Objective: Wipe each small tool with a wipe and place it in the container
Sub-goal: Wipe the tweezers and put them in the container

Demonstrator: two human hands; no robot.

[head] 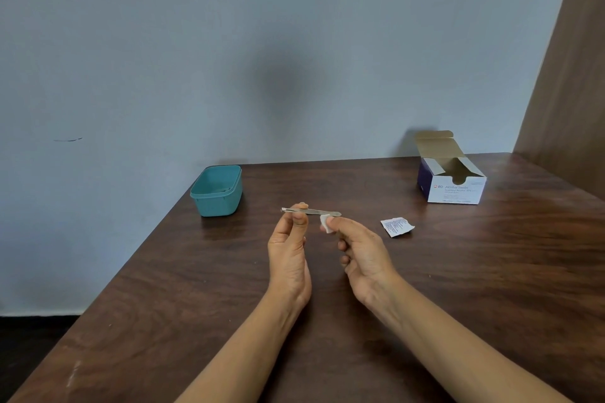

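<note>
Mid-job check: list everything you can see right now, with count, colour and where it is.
container: 1, teal, table's back left corner
swab box: 1, white and blue, back right, lid open
wrapper: 1, white, on table right of hands
metal tool: 1, silver, held above table
wipe: 1, white, on the tool's right end
table: 1, dark brown
left hand: 1, pinches the tool
right hand: 1, pinches the wipe

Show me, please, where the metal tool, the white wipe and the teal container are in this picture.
metal tool [312, 211]: head view, middle of its shaft.
white wipe [324, 224]: head view, the visible white fold.
teal container [217, 206]: head view, its front wall.
</note>
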